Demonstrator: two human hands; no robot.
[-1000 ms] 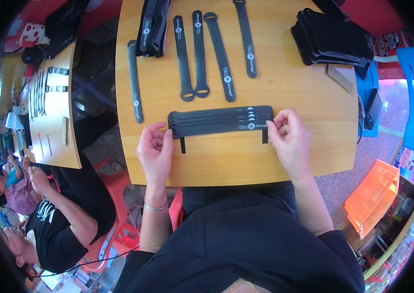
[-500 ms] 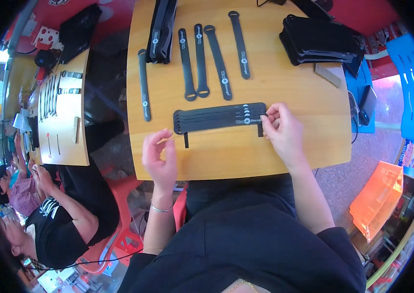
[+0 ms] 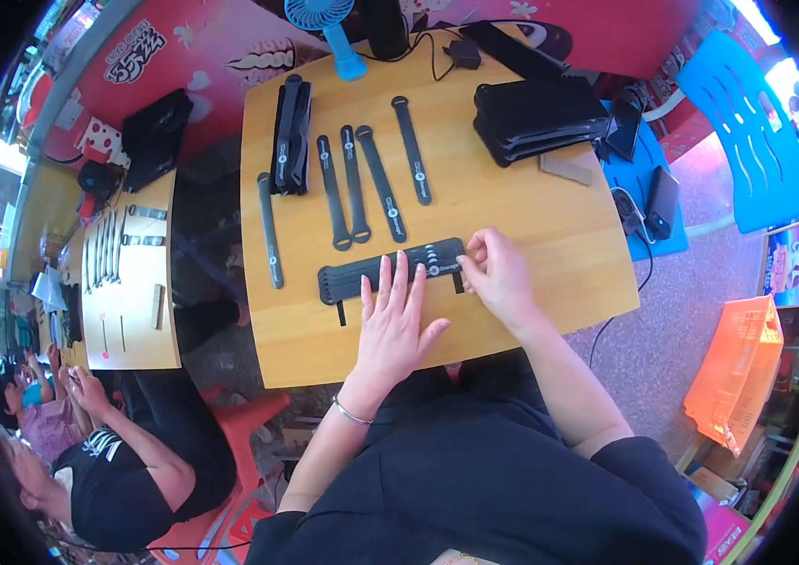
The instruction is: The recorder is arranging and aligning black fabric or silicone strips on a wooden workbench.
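Observation:
Several black hook-and-loop straps [image 3: 345, 281] lie overlapped in a fanned stack near the table's front edge, their slotted ends to the left. Across the middle of this stack rests my left hand [image 3: 394, 328], fingers stretched out and spread. My right hand [image 3: 501, 284] pinches the right end of the stack between thumb and forefinger. Two short dark strips stick out below, a left one [image 3: 342, 313] and a right one [image 3: 459, 283]. Farther back, single straps [image 3: 382, 184] lie lengthwise, some with the slot toward me and some with it away.
Bundled black straps [image 3: 292, 137] stand at the back left. A thick black pile [image 3: 540, 118] sits back right, beside a small wooden block [image 3: 565, 170]. Behind are a blue fan [image 3: 333, 28] and a blue chair [image 3: 734, 122]. At left, a person [image 3: 126, 471] sits by another table [image 3: 136, 320].
My left hand has come down from the left onto the stack, its fingers spreading out. My right hand stays at the right end. The view has tilted up, showing more behind the table.

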